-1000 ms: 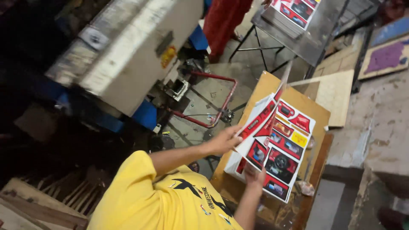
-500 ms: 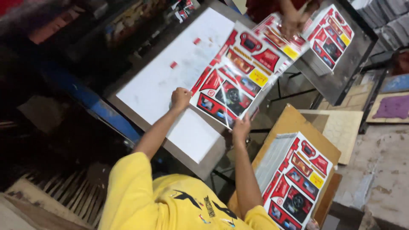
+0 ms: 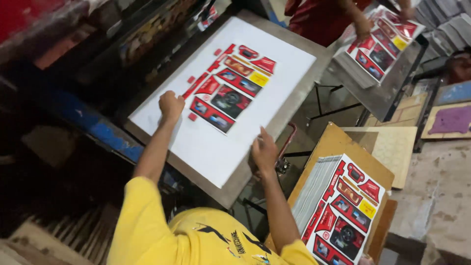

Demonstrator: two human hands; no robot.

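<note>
The left hand [image 3: 171,105], closed in a fist, is pressing the printed sheet [image 3: 229,86] lying on the white bench [image 3: 216,147] while the open right hand [image 3: 264,153] is resting at the edge (the sheet could be slipping crooked, I think).
</note>
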